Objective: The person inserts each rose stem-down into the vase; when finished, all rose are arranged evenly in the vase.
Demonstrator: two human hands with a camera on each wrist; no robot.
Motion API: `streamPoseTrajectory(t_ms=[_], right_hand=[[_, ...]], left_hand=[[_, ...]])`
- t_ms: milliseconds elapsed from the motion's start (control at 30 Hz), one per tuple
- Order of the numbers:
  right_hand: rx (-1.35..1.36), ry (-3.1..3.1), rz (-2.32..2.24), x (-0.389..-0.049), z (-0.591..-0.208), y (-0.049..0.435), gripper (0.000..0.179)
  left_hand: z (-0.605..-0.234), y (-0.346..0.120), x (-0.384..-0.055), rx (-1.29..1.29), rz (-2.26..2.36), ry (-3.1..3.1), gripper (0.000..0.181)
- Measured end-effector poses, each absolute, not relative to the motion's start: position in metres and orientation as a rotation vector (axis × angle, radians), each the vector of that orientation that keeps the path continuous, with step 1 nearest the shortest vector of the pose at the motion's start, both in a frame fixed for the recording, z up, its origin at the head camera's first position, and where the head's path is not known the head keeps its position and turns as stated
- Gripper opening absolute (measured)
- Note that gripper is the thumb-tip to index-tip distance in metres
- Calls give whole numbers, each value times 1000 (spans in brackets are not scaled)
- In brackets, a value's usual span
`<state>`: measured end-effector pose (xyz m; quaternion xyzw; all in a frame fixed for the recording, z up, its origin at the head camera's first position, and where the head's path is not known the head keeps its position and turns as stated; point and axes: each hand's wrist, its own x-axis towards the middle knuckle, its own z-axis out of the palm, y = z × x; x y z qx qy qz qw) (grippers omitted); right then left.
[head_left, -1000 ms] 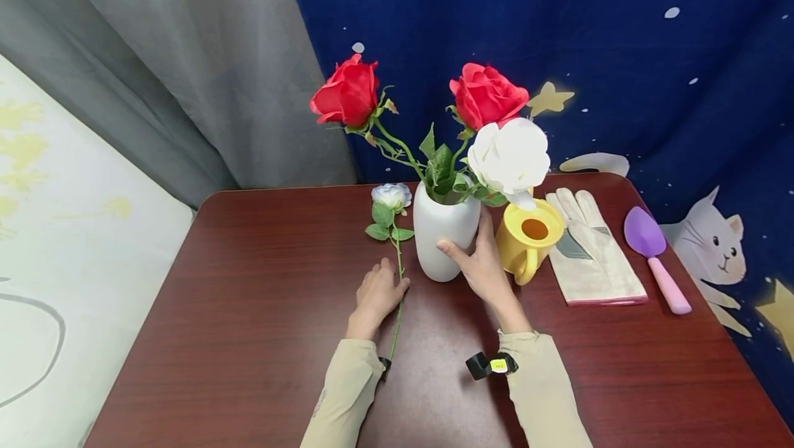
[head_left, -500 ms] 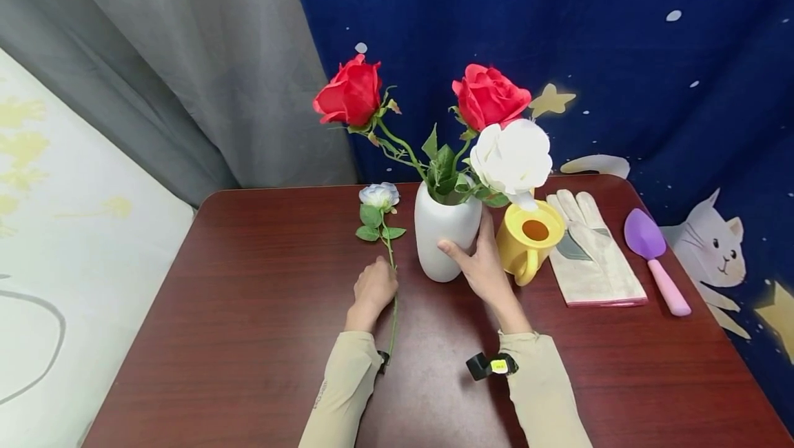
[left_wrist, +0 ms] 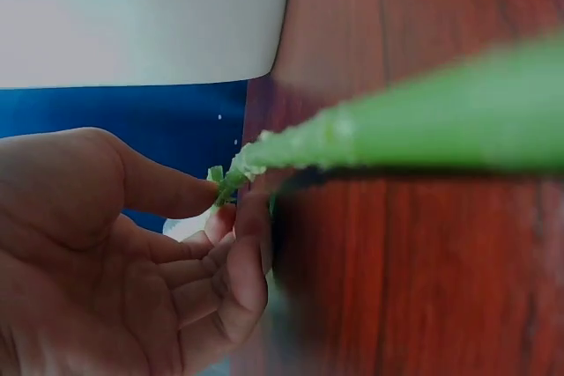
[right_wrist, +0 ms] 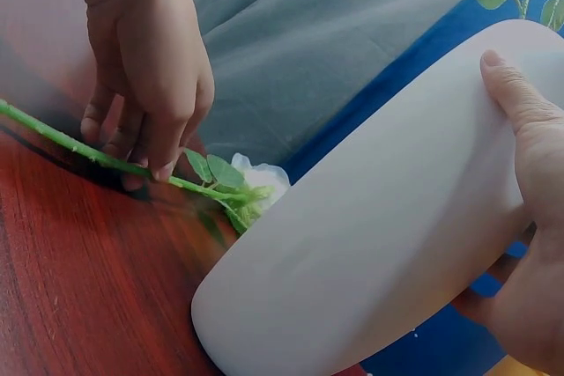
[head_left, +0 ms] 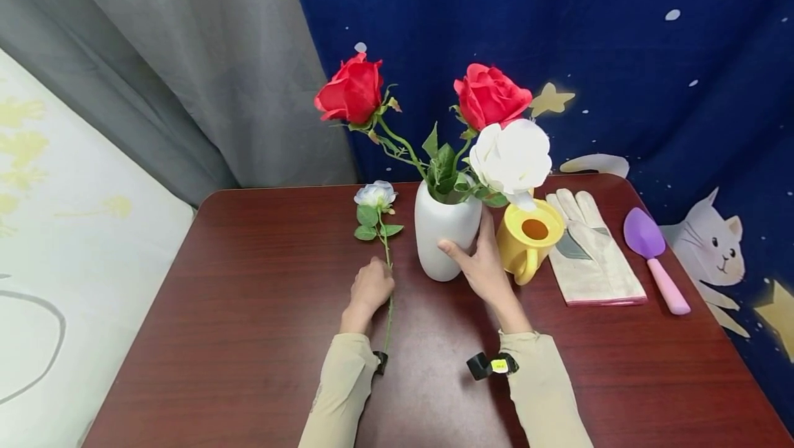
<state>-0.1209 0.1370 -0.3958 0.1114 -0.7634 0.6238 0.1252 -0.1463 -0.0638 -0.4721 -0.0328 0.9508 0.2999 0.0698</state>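
A pale blue-white flower point(head_left: 375, 194) with a long green stem point(left_wrist: 423, 125) lies along the table, its bloom toward the back edge. My left hand point(head_left: 371, 285) pinches that stem between thumb and fingers, partway below the leaves, close over the wood. In the right wrist view the same fingers point(right_wrist: 159, 143) close on the stem point(right_wrist: 70, 143). Upright beside it stands a white vase point(head_left: 440, 234) holding two red roses point(head_left: 355, 89) and a white flower point(head_left: 511, 158). My right hand point(head_left: 484, 265) grips the vase's right side, thumb in front, the other fingers partly hidden behind.
Just right of the vase stands a yellow watering can point(head_left: 527, 245). Beyond it lie a pair of cream gloves point(head_left: 595, 255) and a trowel point(head_left: 651, 255) with a purple blade and pink handle. Curtains point(head_left: 434, 14) hang behind the table point(head_left: 248, 338).
My left hand has gone from touching the stem with loose fingers to pinching it, and the flower has shifted a little left. My right hand has stayed on the vase.
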Motion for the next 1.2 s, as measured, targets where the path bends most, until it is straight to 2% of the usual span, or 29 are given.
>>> streamPoseTrajectory(t_ms=[200, 400, 567, 833, 1200], right_hand=[[322, -2235, 1817, -121, -395, 135, 84], [323, -2231, 1824, -121, -396, 136, 85], [324, -2232, 1820, -120, -397, 136, 85], [332, -2224, 1809, -121, -397, 136, 85], [345, -2202, 1804, -122, -397, 136, 85]], left_hand=[[-475, -79, -143, -131, 1105, 2761, 9], [-482, -92, -140, -159, 1559, 2431, 13], [-486, -97, -134, -160, 1754, 2270, 16], [-482, -108, -123, -154, 2119, 2030, 22], [-467, -125, -113, -182, 2352, 1904, 24]])
